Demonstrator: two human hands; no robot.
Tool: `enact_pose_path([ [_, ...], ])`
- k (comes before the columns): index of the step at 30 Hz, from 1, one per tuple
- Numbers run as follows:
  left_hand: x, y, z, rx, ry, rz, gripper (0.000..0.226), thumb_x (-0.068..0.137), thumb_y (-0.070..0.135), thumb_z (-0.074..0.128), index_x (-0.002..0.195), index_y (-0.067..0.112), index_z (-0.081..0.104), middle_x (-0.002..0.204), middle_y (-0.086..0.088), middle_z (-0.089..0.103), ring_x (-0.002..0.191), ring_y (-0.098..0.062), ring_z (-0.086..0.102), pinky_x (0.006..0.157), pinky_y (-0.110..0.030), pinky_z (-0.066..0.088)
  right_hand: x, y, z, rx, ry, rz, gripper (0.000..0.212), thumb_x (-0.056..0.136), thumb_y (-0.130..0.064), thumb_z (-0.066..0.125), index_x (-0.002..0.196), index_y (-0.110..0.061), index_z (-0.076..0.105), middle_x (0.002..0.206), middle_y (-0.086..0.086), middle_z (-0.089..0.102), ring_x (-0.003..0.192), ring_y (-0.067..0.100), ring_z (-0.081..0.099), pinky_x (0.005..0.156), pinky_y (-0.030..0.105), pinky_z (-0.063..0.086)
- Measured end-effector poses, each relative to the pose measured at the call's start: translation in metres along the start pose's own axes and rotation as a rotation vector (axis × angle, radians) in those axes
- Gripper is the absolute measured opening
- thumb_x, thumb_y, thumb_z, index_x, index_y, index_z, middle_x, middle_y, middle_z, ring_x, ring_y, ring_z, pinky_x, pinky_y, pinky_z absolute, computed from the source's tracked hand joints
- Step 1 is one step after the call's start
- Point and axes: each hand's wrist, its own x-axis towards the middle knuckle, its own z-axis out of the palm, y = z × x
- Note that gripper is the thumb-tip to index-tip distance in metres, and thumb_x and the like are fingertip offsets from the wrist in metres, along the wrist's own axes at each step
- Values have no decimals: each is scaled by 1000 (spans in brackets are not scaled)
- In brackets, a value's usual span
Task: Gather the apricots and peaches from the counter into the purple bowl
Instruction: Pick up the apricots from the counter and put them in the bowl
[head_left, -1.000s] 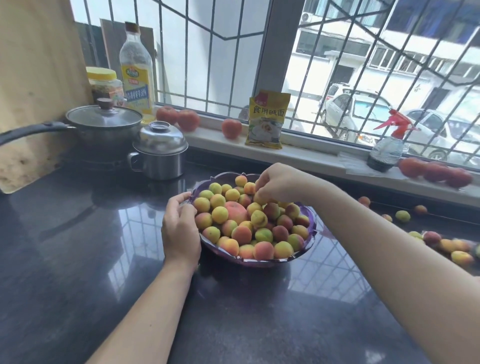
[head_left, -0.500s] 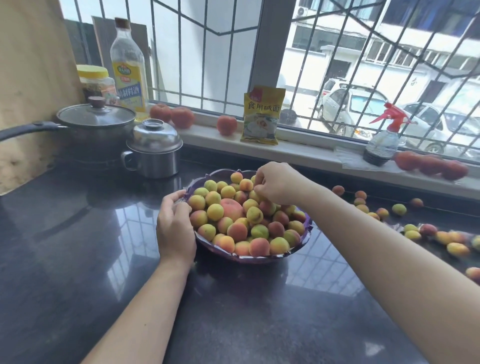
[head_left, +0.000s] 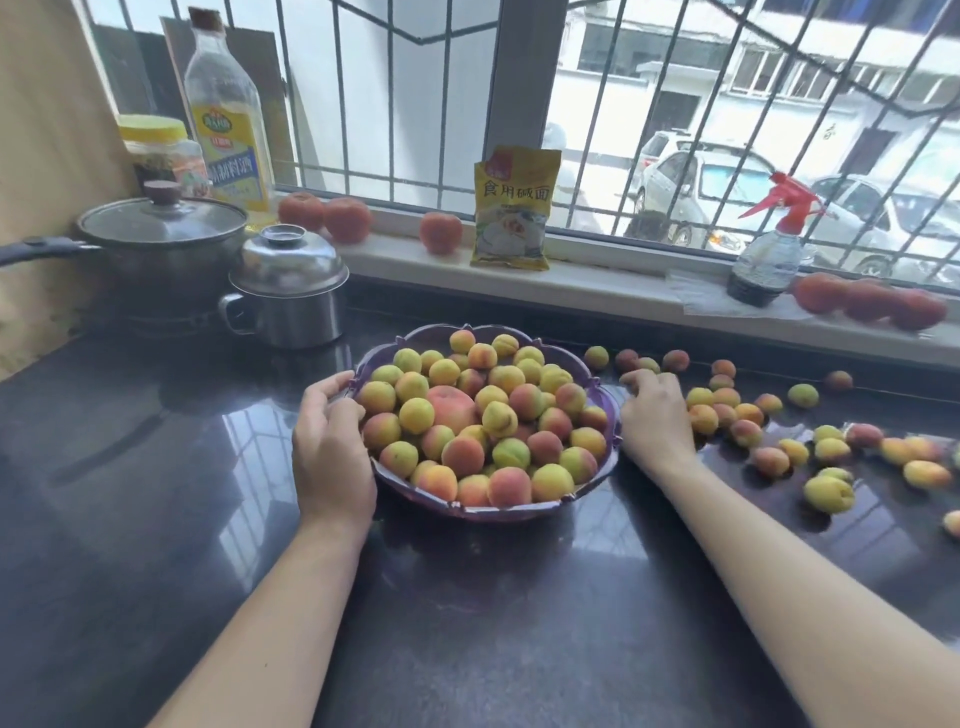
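Glossy dark counter (head_left: 156, 519), barred window (head_left: 415, 93), sill (head_left: 597, 275), possibly tomatoes (head_left: 324, 213)

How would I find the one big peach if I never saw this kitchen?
Look at the purple bowl on the dark counter, between the two hands. Left of the pile's middle sits the big peach. It is pinkish-red and far bigger than the small yellow-orange apricots packed around it.
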Motion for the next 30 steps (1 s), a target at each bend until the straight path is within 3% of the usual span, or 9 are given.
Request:
enact_pose_path([
  [4,0,-1,0,4,5,9,43,77,31,50,114,28,71,105,6,74,103,-17,67,97,-47,53,13,-4,16,-196,-43,-171,44,95,-16,59,137,-19,48,143,11,39,105,46,61,88,50,51],
  [9,2,-3,0,-9,15,24,40,78,28,50,110,28,72,101,8,74,97,-13,67,89,-38,52,52,-15,31,-305,-137,-207,59,100,-30,52,155,-25,32,164,8,23,124,47,54,92,53,50],
  [11,2,-3,0,-12,12,30,39,78,28,50,110,28,72,98,12,74,94,-11,67,85,-34,50,63,-17,36,-347,-148,-179,57,101,-32,47,155,-26,31,163,11,26,126,46,53,93,52,49],
  [13,2,-3,0,-4,11,28,40,78,28,49,111,27,72,98,13,74,94,-11,67,84,-32,50,70,-18,38,-349,-134,-152,51,102,-30,45,152,-24,37,155,15,41,124,44,55,90,49,48],
  [16,1,-2,0,2,12,28,40,78,28,50,111,28,72,102,8,74,96,-13,66,86,-34,51,71,-14,37,-234,-86,-131,38,100,-26,50,137,-20,55,132,15,61,117,39,57,87,42,46],
  [20,1,-1,0,23,13,19,36,78,30,49,107,33,72,103,10,73,102,-17,67,94,-46,53,57,-9,25,12,-116,-119,30,97,-27,60,126,-20,64,111,6,63,106,25,52,83,33,41],
  [22,0,1,1,25,17,16,36,77,31,49,105,34,71,93,18,73,95,-12,65,92,-44,53,47,-6,18,156,-125,-119,26,97,-28,63,121,-20,67,109,4,64,105,21,54,84,29,39],
  [25,-3,5,2,27,12,7,35,76,31,48,103,35,70,82,28,71,83,1,64,86,-36,52,29,2,6,363,-136,-75,22,98,-25,65,118,-17,70,109,4,69,104,22,64,87,32,50],
  [30,-5,8,1,22,-9,-16,33,76,32,48,102,37,69,100,13,72,98,-13,65,99,-48,53,17,-8,-29,614,-271,40,16,97,-12,67,113,-14,67,109,11,70,93,24,68,80,32,58],
])
